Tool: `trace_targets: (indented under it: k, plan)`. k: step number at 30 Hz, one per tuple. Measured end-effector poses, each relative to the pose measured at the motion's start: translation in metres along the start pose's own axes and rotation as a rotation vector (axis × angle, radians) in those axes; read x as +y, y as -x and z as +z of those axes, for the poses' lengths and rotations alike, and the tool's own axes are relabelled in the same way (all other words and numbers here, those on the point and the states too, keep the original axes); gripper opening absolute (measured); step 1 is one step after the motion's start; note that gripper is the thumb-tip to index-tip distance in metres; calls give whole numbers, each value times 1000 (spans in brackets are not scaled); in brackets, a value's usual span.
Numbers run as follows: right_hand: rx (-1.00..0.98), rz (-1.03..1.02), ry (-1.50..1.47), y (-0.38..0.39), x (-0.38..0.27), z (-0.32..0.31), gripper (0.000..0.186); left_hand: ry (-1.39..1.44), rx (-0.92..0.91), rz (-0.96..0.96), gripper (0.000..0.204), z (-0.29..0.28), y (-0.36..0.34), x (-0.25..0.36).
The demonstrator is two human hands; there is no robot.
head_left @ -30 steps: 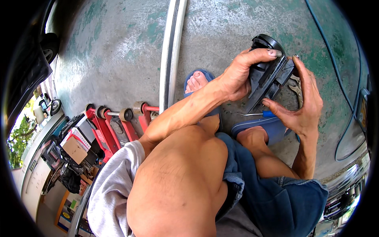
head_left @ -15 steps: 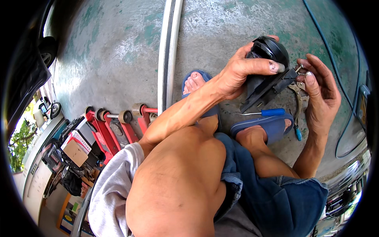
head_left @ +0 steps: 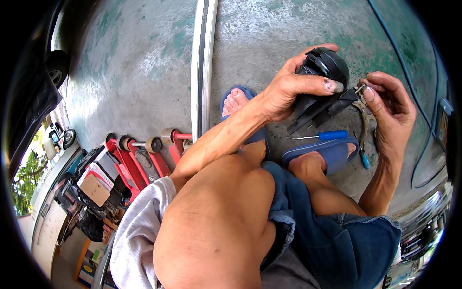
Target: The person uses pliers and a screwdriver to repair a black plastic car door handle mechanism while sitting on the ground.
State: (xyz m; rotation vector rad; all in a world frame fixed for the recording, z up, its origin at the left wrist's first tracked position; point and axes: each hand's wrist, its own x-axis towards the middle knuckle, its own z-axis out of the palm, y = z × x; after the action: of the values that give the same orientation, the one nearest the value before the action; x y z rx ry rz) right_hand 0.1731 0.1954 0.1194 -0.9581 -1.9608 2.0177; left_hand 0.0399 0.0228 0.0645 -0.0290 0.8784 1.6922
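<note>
My left hand [head_left: 293,89] is closed round a black plastic part [head_left: 323,68], which has a rounded housing at the top and a long flat bracket slanting down-left, its thumb lying across the front. My right hand [head_left: 388,111] pinches a small metal screw [head_left: 360,90] at the bracket's right side, with thumb and fingertips at the screw's outer end. On the floor below the part lie a blue-handled hooked tool [head_left: 332,135] and, further right, metal pliers [head_left: 365,131], partly hidden, near a light-blue handle [head_left: 363,159].
Red floor jacks [head_left: 126,170] stand at lower left beside a pile of boxes and gear [head_left: 96,187]. A long silver rail [head_left: 202,58] runs from the top to my left foot. A blue hose [head_left: 407,75] curves down the right. A dark vehicle with a wheel [head_left: 56,70] fills the upper left.
The black part has moved slightly left and tilted. My right hand has shifted up and right from the bracket's lower edge, and a screw now shows pinched in its fingers.
</note>
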Motion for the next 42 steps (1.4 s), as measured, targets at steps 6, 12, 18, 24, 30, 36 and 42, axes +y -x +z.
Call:
trace_targets:
  k: [6,12,18,24,30,36,42]
  plan:
    - [-4,94,-46,-2,4,-3,34,12,33,8,79,-9,-3,-3]
    - [-79,147,328,9,51,-33,32,28,51,10,77,-18,-4,-4]
    - [-693,-123,1214,48,95,-21,23,31,43,8,78,-17,0,-4]
    - [-884,-264,1374,61,127,6,16,32,33,12,79,-14,3,0]
    - [-1003,-318,1337,67,129,7,18,35,25,30,81,-14,6,0]
    - [-704,-253,1248,40,119,0,24,39,16,47,82,-17,7,4]
    - [48,-4,540,-7,85,-61,14,22,7,53,83,-16,7,7]
